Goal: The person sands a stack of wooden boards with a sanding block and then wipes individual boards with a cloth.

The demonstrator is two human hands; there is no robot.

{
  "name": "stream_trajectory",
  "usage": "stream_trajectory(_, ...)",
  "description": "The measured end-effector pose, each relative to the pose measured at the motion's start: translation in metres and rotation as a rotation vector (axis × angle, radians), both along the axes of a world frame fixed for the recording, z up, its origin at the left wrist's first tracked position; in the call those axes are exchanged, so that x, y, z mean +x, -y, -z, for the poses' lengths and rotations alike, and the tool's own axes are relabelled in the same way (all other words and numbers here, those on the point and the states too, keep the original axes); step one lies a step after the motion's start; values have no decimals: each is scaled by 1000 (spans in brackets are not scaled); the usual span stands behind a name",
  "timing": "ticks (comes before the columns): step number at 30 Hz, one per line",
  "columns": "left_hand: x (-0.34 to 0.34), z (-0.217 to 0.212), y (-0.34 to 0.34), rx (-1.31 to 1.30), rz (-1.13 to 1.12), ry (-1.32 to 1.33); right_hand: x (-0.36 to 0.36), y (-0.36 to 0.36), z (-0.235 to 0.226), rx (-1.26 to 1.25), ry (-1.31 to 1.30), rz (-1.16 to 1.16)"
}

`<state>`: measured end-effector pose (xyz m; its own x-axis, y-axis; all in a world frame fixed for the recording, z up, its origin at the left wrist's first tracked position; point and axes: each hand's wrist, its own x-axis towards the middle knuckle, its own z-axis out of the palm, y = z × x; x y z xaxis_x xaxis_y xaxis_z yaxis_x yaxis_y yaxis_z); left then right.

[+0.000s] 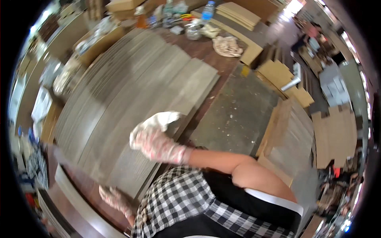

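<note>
My right hand (158, 146), in a white work glove with pink markings, is closed on a crumpled white cloth (160, 120). Hand and cloth are over the top of a stack of grey wood-grain boards (135, 103), near the side closest to me. The boards are stepped, with several edges fanned out toward the far left. A matching glove covers my left hand (115, 198), which is at the near left end of the boards, by their edge. Its fingers are blurred and partly hidden, so its grip is unclear.
Bottles, including a blue one (208, 11), and a beige rag (227, 46) lie at the table's far end. Cardboard boxes (105, 41) line the far left. To the right stand a dark scuffed surface (234, 115) and cardboard sheets (335, 137). A long pale panel (81, 202) lies lower left.
</note>
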<state>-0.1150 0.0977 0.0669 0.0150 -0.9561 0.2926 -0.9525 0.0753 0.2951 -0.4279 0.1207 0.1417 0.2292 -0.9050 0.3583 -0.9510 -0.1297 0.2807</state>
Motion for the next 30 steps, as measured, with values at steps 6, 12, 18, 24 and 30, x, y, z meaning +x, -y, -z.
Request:
stream_trajectory(6, 8, -25, -16, 139, -155, -35, -106, -11, 42, 79, 567, 171)
stream_trajectory(12, 30, -26, -28, 162, -202, 55, -332, 7, 43, -91, 453, 487)
stream_trajectory(18, 7, -56, -30, 197, -330, 67, -369, 11, 13, 21, 940, 656)
stream_trajectory(24, -4, -47, -12, 175, -459, -128, -364, 44, 50, 216, 1268, 704)
stream_trajectory(30, -18, -70, -17, -158, -632, -1034, -344, 38, -6, -262, 2169, 563)
